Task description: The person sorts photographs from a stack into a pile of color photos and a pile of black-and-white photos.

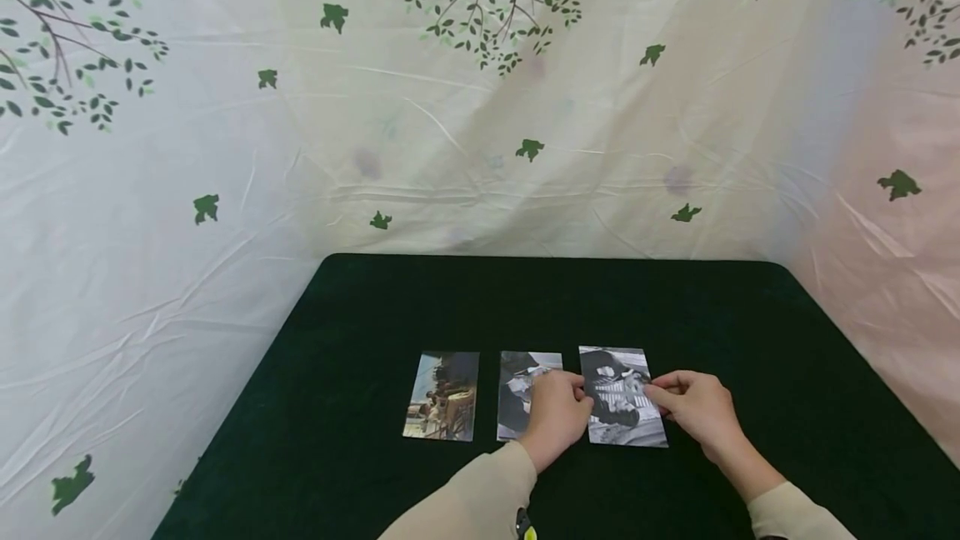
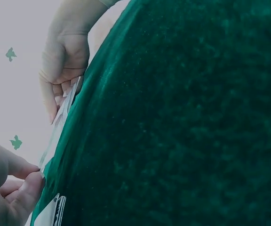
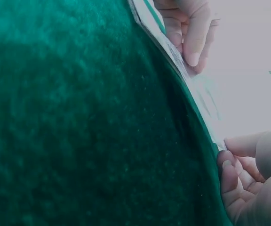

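Head view, left hand (image 1: 557, 415) and right hand (image 1: 693, 407) pinching photo (image 1: 622, 397) edges

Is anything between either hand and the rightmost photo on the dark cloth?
Nothing visible. The left hand pinches the rightmost photo at its left edge, the right hand at its right edge. The middle photo lies partly under the left hand, apart from the held one.
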### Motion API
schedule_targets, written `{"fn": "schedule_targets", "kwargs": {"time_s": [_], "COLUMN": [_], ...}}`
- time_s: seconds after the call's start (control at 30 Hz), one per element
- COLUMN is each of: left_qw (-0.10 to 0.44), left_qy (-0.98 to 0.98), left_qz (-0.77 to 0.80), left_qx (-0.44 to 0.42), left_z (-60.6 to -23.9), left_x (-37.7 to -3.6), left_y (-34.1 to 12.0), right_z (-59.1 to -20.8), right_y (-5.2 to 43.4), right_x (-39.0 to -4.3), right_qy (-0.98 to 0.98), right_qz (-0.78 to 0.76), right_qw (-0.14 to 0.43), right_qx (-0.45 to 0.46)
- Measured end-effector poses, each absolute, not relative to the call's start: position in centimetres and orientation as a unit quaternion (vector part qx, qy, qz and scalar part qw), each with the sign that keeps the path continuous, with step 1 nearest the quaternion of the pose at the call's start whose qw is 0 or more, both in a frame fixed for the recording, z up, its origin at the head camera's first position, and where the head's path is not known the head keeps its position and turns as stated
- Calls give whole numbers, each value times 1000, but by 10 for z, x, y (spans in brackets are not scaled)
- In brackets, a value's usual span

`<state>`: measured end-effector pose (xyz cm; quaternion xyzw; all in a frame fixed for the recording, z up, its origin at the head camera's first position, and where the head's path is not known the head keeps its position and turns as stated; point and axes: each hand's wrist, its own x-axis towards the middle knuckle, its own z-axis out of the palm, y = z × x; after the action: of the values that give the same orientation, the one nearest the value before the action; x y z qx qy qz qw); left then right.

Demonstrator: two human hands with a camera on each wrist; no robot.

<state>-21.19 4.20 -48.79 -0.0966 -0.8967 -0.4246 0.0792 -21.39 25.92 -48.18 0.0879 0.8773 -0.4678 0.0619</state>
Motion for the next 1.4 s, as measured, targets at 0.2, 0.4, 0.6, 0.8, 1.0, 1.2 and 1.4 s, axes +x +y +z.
{"fn": "schedule_targets", "kwargs": {"time_s": [0.2,0.4,0.6,0.8,1.0,1.2,1.4], "left_qw": [68,76,74,80,81,84,70], "left_qy": [-900,-909,-920,-929,-937,-940,-942], "left_qz": [-420,-392,-363,-336,-317,-304,-299], "left_qx": [-101,-122,-124,-130,-126,-133,-134], "left_z": [-485,-489,-491,-490,-492,-493,-491], "left_x": [-210,-211,-211,-213,-215,-216,-217], "left_y": [44,47,49,52,56,57,58], "right_z": [-486,-488,-488,-491,-492,-494,-495], "right_y": [261,260,260,262,264,265,267], "right_x": [-216,-215,-216,-218,-218,-219,-217], "right_qy": [889,899,902,905,905,908,907], "right_qz": [-444,-426,-421,-416,-415,-410,-411], "right_qw": [70,68,65,58,56,52,56], "right_qx": [81,74,69,67,70,71,71]}}
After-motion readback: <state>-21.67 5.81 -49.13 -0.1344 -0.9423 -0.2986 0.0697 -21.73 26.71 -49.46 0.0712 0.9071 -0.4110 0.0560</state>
